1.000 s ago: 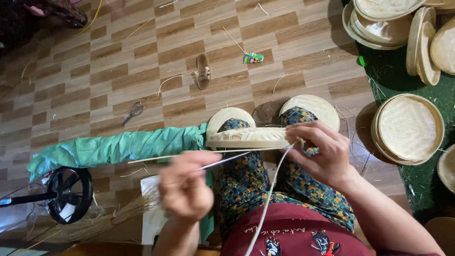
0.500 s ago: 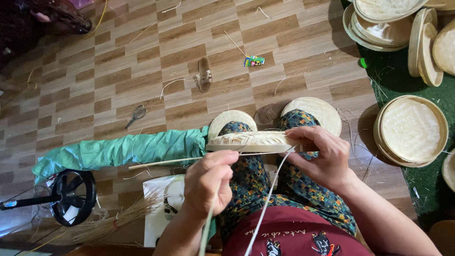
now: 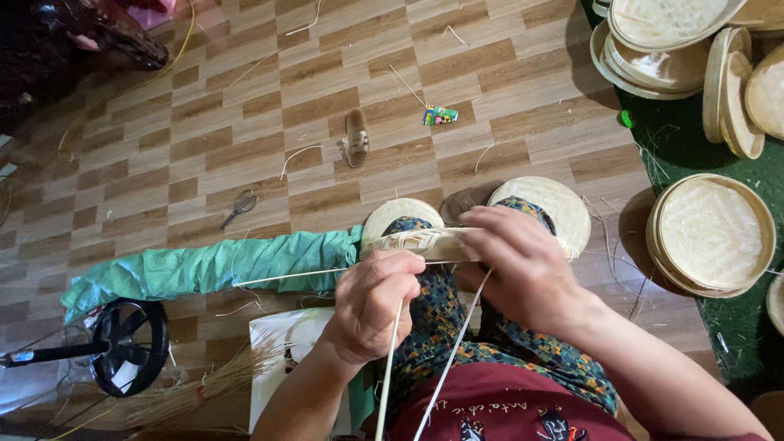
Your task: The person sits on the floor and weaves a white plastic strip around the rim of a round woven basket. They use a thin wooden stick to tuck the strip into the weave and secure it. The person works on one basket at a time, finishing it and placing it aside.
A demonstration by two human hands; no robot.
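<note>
- Round woven bamboo tray (image 3: 425, 242) held edge-on across the knees, above the patterned trousers (image 3: 457, 327), so the rim faces up for working.
- Right hand (image 3: 523, 265) clamped over the right part of the rim, steadying it against the lap.
- Left hand (image 3: 371, 306) closed in a fist just below the rim's left part, pinching a pale thin strip (image 3: 390, 359) that runs down towards the body; a second strip (image 3: 453, 351) slanting from under the right hand.
- Hands close together, not touching.
- Long green cloth bundle (image 3: 212, 265) lying leftwards on the tiled floor (image 3: 327, 90), within reach; scissors (image 3: 239, 206) and a sandal (image 3: 356, 139) farther out.
- Finished trays (image 3: 710, 233) stacked on the green mat (image 3: 678, 139) at the right, clear of the lap.
- Black wheel-shaped object (image 3: 131, 347) at lower left, kind unclear.
- Hidden: the rim stretch under the right palm, fingertips of both hands, where the strips end.
- Cut off: upper-right stacks and the dark object at the top left corner.
</note>
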